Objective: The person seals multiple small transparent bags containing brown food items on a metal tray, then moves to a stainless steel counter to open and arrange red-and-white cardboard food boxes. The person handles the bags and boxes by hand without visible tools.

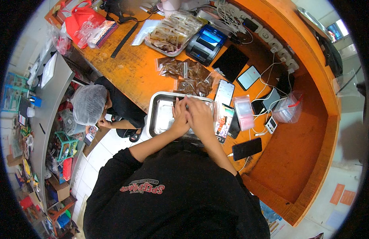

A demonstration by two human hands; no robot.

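My left hand (181, 116) and my right hand (199, 115) meet over a shallow stainless steel tray (163, 115) on the orange table. Their inner sides touch, and the fingers point away from me. Motion blurs the right hand, and whether anything sits between the palms is hidden. Beyond the tray's far rim lie several clear zip bags of dark brown contents (195, 86). Clear plastic (213, 108) shows at the tray's right side, by my right hand. A phone with a lit picture (224, 122) rests just right of the tray.
A tray of packed bags (175, 33) stands farther back beside a blue-and-black label printer (207, 44). To the right are empty zip bags (243, 110), phones (247, 148) and charging cables (263, 109). At left, a person in a hairnet (90, 104) sits close to the table.
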